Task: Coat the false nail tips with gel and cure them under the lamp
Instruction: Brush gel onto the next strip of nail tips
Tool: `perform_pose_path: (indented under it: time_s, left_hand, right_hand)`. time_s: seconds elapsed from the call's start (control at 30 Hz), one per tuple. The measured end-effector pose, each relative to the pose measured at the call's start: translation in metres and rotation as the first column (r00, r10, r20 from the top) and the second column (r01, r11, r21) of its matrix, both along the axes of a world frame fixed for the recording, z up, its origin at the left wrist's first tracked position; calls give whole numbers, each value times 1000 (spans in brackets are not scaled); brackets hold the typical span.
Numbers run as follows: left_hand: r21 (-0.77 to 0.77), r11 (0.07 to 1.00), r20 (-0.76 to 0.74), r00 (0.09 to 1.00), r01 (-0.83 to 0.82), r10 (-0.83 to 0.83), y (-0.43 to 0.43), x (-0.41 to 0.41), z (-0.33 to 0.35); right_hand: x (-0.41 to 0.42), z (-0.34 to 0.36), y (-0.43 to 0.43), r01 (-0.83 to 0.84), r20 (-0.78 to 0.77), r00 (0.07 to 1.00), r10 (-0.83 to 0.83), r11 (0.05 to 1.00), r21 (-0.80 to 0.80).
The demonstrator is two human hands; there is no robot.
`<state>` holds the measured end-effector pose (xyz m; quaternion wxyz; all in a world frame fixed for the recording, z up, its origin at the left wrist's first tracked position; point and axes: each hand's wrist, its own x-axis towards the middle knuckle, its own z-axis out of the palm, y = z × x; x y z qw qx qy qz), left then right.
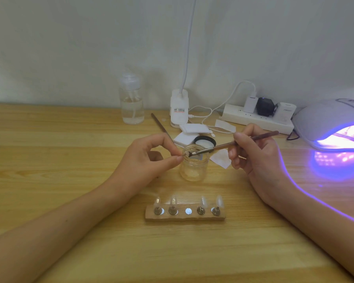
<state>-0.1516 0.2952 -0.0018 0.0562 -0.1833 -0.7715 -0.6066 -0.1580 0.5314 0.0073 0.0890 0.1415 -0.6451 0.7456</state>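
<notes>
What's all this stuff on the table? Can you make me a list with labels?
Left hand: pinches a small pale piece, likely a nail tip, above the jar
Right hand: holds the brush, bristles at that piece
Jar: open, its black lid lying behind it
Holder: four nail tips standing up, middle spot empty
Lamp: on, glowing purple, at the right
Bottle: clear liquid, at the back

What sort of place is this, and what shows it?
Probably a home nail-art workstation: a lit curing lamp, a stand of false nail tips and an open gel jar.
</notes>
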Motion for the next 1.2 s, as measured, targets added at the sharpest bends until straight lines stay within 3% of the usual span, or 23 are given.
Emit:
perform_pose_path:
  time_s: [0.1,0.23,0.4,0.57,0.73,1.2]
  left_hand:
    - [-5,1000,-8,1000,1,-1,0,0,0]
    - [-10,1000,-10,1000,-6,6,0,0,1]
    - [-11,1000,-17,1000,2,-3,1,1,1]
    - [-6,1000,-20,1000,9,-9,1,1,2]
    - [-9,1000,-30,1000,4,-5,1,1,2]
    - [-30,999,-69,997,25,-27,1,0,1]
  right_hand:
    - [-1,0,1,38,9,999,-38,999,-20]
    - [0,2,0,-31,-3,1000,31,995,-94]
    - [0,0,0,-10,5,1000,10,1000,-7]
    - [0,2,0,-23,-1,1000,23,997,-72]
    - [1,2,-1,-13,12,1000,13,1000,-12]
    - [0,2,1,-19,16,1000,20,998,-62]
